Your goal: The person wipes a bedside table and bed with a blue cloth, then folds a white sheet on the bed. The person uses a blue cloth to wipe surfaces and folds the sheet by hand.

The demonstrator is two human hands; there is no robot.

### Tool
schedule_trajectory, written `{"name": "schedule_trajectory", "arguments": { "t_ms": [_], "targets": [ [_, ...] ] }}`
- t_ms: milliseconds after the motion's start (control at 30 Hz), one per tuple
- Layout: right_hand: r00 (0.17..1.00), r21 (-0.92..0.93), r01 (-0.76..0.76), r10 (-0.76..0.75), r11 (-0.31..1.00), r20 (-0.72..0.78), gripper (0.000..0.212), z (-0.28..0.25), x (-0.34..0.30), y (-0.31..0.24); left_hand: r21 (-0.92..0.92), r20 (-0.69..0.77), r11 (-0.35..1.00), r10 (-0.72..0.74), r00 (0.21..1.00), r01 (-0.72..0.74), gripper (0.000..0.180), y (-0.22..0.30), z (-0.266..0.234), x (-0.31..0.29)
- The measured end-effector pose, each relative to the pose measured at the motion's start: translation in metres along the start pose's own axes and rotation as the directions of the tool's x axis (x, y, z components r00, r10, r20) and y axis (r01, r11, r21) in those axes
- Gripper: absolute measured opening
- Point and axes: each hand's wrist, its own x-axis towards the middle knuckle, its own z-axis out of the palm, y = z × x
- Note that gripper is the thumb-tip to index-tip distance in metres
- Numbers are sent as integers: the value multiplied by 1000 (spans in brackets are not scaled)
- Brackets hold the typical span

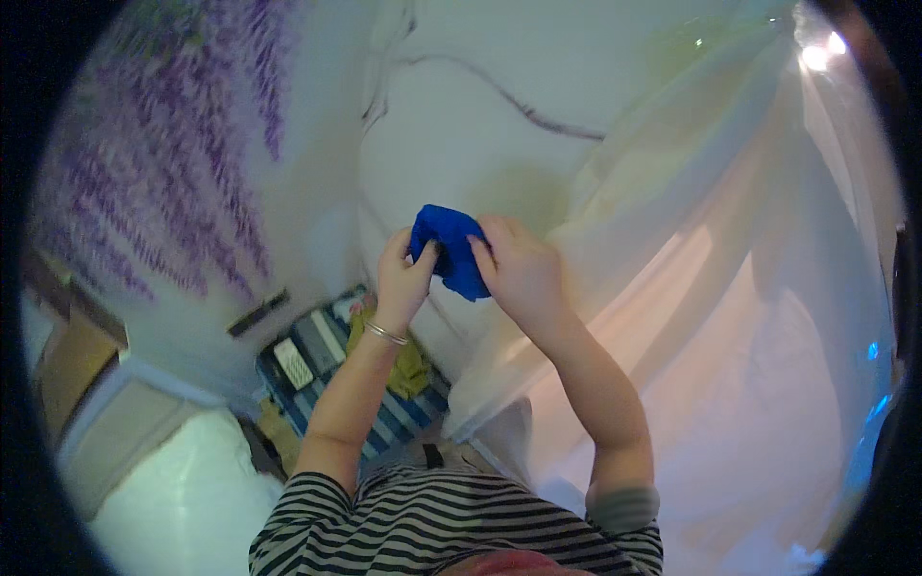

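Out in front of me, both hands grip a blue cloth [449,240] that looks folded or bunched. On its left side my left hand [407,274] pinches it, the thumb pressed on the near face and a bracelet around the wrist. My right hand [519,264] holds the right edge, with its thumb over the cloth and the fingers partly hidden behind it. The cloth is raised in the air, tilted, with a lower corner hanging below my right thumb. Its exact kind cannot be told.
Sheer white drapery [711,307] hangs along the right. Low at the left stands a blue striped surface [394,422] bearing a white box [292,363] and yellowish cloth [408,370]. Purple hanging flowers [182,125] cover the upper left wall. A white bundle [192,480] lies lower left.
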Motion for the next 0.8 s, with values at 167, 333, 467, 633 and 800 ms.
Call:
{"name": "schedule_trajectory", "arguments": {
  "t_ms": [167,333,467,633,800],
  "targets": [
    [988,-253,-116,137,960,68,10,-15,70,10,240,-295,805,593,749,-542,40,20,67,17],
    [975,-258,-224,217,940,-55,17,-29,77,47,110,294,709,647,704,-697,62,6,123,72],
    [963,-488,112,-215,866,-160,23,-50,62,62,338,312,662,592,744,-669,72,13,161,74],
    [894,-569,323,-442,756,-80,33,-69,62,51,560,185,434,765,617,-706,72,65,186,120],
    [883,-633,310,-462,710,-86,29,-57,57,47,385,196,448,815,546,-807,76,134,174,162]
  ]
}}
